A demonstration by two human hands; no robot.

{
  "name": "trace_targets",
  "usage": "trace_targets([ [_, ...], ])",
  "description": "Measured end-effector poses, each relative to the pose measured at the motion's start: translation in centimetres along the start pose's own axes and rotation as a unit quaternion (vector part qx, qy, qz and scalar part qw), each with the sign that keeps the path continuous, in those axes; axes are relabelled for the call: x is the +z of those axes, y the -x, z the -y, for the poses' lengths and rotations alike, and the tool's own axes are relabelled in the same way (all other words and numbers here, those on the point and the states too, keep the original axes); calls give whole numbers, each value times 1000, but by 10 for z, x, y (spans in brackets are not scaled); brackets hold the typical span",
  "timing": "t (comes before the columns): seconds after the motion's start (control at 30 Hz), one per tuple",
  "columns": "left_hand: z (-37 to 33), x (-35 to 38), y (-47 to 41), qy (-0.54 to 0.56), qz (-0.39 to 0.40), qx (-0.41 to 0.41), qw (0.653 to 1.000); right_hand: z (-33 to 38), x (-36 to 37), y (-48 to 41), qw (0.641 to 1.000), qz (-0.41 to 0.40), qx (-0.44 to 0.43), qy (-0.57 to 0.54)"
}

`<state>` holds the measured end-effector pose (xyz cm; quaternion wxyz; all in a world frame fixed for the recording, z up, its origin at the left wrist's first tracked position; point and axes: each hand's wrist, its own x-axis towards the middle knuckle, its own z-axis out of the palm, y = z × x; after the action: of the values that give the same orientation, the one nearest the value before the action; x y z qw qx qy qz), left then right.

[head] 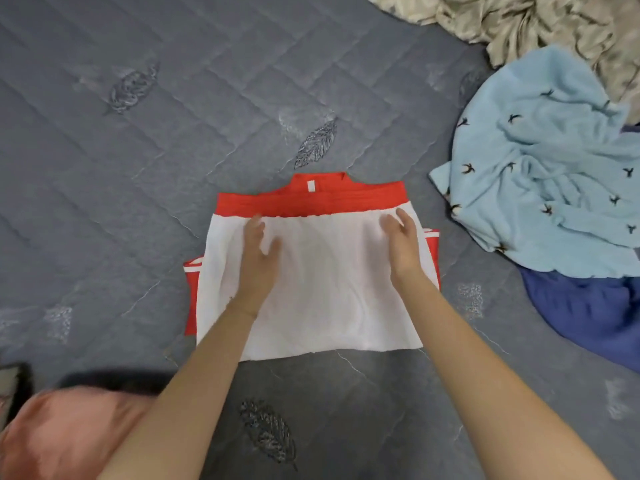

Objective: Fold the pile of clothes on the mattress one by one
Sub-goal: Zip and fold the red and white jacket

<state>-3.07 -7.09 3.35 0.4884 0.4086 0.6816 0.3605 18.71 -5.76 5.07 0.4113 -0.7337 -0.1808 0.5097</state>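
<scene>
**Two flat hands on a half-folded shirt**

I had a red and white shirt (322,306) spread on the grey mattress (173,133), directly in front of me. Its white lower part was folded up over the red, so only a red band and the collar showed at the far edge. Red sleeve edges poked out on both sides.

My left hand (258,247) lay on the white cloth with its fingers straight and its thumb spread. My right hand (401,240) rested near the right side, fingers straight too. Neither hand gripped anything; both only pressed.

What I judged could go wrong: the cloth looked thin and slippery, so pushing outward unevenly could drag the top layer askew and leave the fold crooked. The near white edge already ran at a slant. Lifting my hands quickly might let the layer spring back.

The shirt lay under both palms, with the folded edge just beyond my fingertips.

The unfolded pile sat well apart to my right: a pale blue top (547,168) over navy cloth (588,306), with beige cloth (519,22) behind.
</scene>
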Motion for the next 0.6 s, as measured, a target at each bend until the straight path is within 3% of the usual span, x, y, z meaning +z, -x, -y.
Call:
trace_targets([
  [0.07,18,15,9,-221,61,86,970,-17,-10,-5,986,-6,-52,156],
  [0.13,35,27,19,-386,135,108,906,-31,-21,-12,950,-19,-80,302],
  [0.23,55,44,27,-514,172,116,832,-45,-36,-23,913,-57,-34,403],
  [0.43,81,65,11,-562,144,82,810,-62,-56,-39,943,-119,37,309],
  [0.6,83,68,7,-561,149,72,811,-53,-71,-50,971,-44,53,228],
])
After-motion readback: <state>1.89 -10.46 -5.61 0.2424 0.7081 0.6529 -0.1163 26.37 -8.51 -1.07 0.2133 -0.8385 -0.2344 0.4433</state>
